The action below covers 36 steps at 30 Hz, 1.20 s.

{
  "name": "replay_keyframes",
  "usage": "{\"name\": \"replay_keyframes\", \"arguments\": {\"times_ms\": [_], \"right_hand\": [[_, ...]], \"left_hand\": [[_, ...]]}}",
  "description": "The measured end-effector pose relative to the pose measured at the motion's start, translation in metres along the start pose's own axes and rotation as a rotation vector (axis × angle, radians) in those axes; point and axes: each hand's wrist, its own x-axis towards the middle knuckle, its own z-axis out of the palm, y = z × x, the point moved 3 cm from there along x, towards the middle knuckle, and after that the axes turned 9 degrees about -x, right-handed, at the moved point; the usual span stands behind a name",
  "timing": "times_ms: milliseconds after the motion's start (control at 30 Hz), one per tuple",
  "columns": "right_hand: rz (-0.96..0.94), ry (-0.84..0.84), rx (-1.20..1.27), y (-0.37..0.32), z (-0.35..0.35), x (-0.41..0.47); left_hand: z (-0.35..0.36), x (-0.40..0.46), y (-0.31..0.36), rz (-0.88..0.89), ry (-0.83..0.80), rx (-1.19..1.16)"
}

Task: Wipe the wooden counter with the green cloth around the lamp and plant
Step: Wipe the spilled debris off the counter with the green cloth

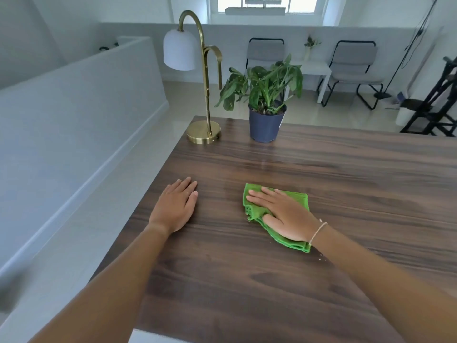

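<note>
The folded green cloth (pixel 298 199) lies on the dark wooden counter (pixel 346 174), right of centre. My right hand (pixel 284 214) presses flat on top of it, fingers straight and pointing left. My left hand (pixel 176 205) rests flat on the bare wood near the counter's left edge, holding nothing. At the far left corner stands a brass lamp (pixel 204 131) with a white shade. Just right of it is a leafy plant in a dark blue pot (pixel 265 125). Both hands are well in front of the lamp and plant.
The counter's left edge (pixel 158 184) drops to a pale floor beside a low white wall (pixel 74 107). Beyond the far edge are two grey chairs (pixel 353 68), a small white table (pixel 314 69) and a black stand (pixel 435 105) at the right.
</note>
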Motion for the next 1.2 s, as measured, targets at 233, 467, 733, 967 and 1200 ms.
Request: {"name": "replay_keyframes", "arguments": {"times_ms": [233, 467, 733, 967, 1200], "right_hand": [[0.399, -0.031, -0.081, 0.050, -0.004, 0.018], [0.321, -0.033, -0.077, -0.027, 0.003, 0.083], [0.072, -0.041, -0.142, -0.055, 0.008, 0.010], [0.395, -0.073, -0.116, 0.035, -0.004, -0.051], [0.416, -0.036, -0.090, 0.011, 0.002, -0.073]], "left_hand": [[0.001, 0.000, -0.001, 0.004, 0.019, 0.022], [0.001, 0.002, -0.005, 0.002, 0.038, -0.074], [0.000, -0.005, -0.001, 0.001, -0.005, -0.083], [0.012, -0.011, 0.044, 0.071, -0.022, -0.102], [0.045, -0.010, 0.102, 0.157, -0.074, -0.091]]}}
